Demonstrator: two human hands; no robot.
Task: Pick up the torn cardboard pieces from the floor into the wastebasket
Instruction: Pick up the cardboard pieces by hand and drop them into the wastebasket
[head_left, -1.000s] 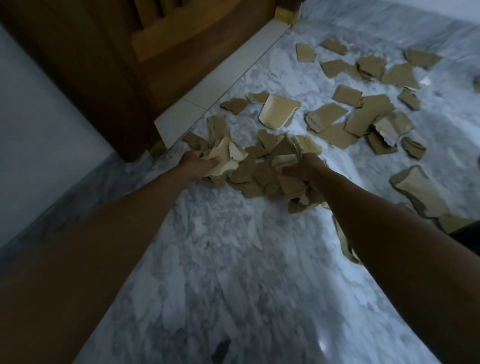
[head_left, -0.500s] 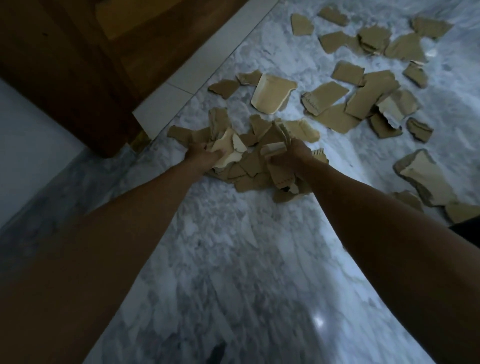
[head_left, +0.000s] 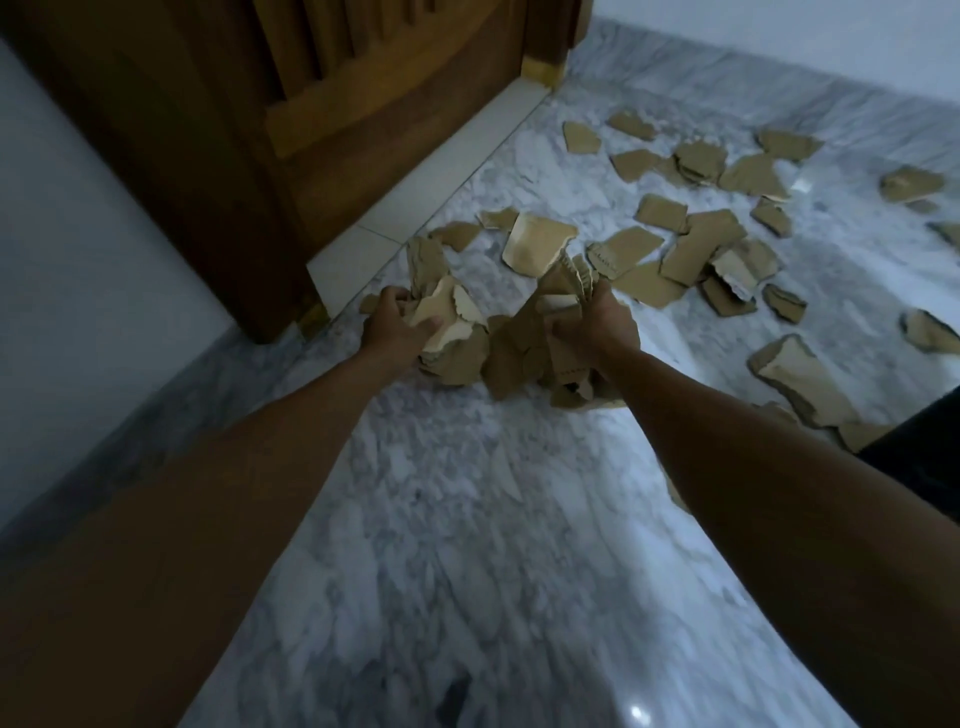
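Door: a dark brown wooden door (head_left: 363, 104) stands at upper left, with a pale stone threshold strip (head_left: 415, 208) along its foot.
Left hand: the left hand (head_left: 395, 327) has its fingers curled round a clump of pale, torn cardboard scraps (head_left: 447, 322).
Bundle: between the hands a heap of brown torn cardboard pieces (head_left: 514, 353) is squeezed together.
Right hand: the right hand (head_left: 602, 327) grips the heap's other side, fingers closed on upright pieces.
Change: a second ago the heap lay flat and spread; now it is bunched, tilted and lifting off the grey-white marble floor (head_left: 493, 519).
Meaning: one load looks ready to carry, though no wastebasket is in view.
Remaining: many loose brown cardboard scraps (head_left: 701, 249) lie scattered to the right, well apart from the hands.
Writing: no brand, label or lettering is readable.
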